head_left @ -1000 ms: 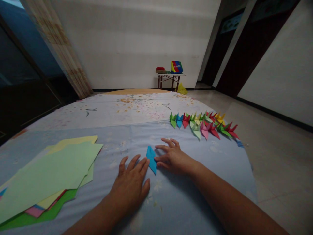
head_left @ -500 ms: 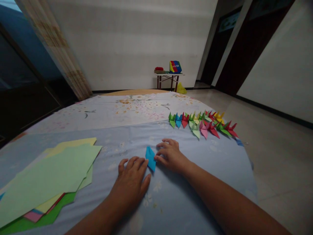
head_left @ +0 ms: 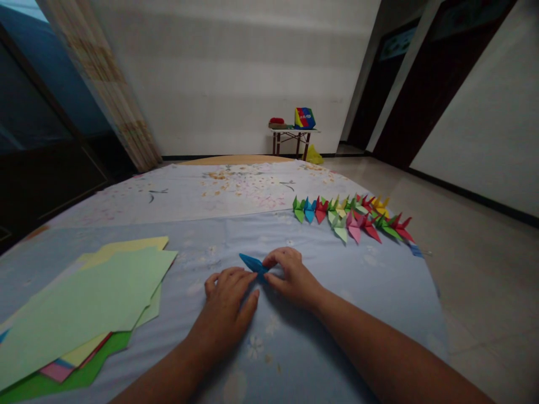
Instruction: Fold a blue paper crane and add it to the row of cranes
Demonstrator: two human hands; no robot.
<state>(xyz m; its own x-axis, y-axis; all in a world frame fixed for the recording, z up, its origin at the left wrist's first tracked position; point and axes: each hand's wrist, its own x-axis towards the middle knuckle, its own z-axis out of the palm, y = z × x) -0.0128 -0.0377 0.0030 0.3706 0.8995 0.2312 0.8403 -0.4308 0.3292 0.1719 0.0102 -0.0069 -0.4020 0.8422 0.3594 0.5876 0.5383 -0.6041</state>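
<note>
A small folded piece of blue paper (head_left: 252,264) lies between my hands on the light blue cloth, one pointed end toward the upper left. My right hand (head_left: 290,278) pinches its right end between thumb and fingers. Beside its lower edge rests my left hand (head_left: 229,300), palm down with fingers apart, the index fingertip at the paper. The paper's right end is partly hidden by the right fingers.
A stack of coloured paper sheets (head_left: 92,297) lies at the left. Several folded paper cranes (head_left: 353,221) stand in rows at the right. Beyond the table, a small stand (head_left: 290,132) holds a colourful box (head_left: 305,118).
The blue paper has turned from nearly upright to slanting, its top end swinging left. My right hand has closed on it. The left hand stays nearly in place.
</note>
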